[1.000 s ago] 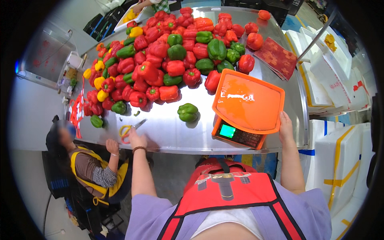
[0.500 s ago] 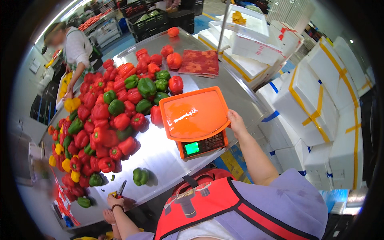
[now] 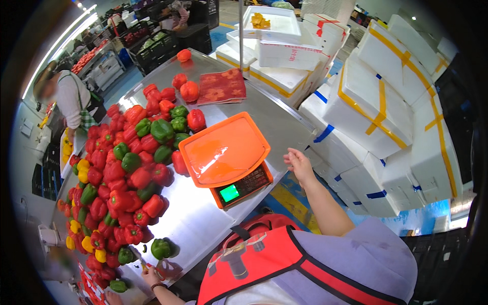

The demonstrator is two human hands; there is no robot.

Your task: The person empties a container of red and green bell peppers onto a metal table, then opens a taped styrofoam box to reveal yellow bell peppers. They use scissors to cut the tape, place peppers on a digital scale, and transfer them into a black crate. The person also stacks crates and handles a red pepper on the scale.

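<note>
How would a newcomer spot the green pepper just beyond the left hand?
On the metal table, look from the orange scale toward the left hand. Just above that hand in the picture sits the green pepper, apart on bare metal, right of the mostly red heap.

Scissors (image 3: 143,265) partly hidden by the left hand (image 3: 151,276), left forearm (image 3: 164,294) cut off at the lower edge

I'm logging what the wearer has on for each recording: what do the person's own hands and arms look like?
Both hands are ungloved. The left hand has a dark bracelet at the wrist; the right hand has none visible. The right forearm is bare below a pale purple sleeve.
</note>
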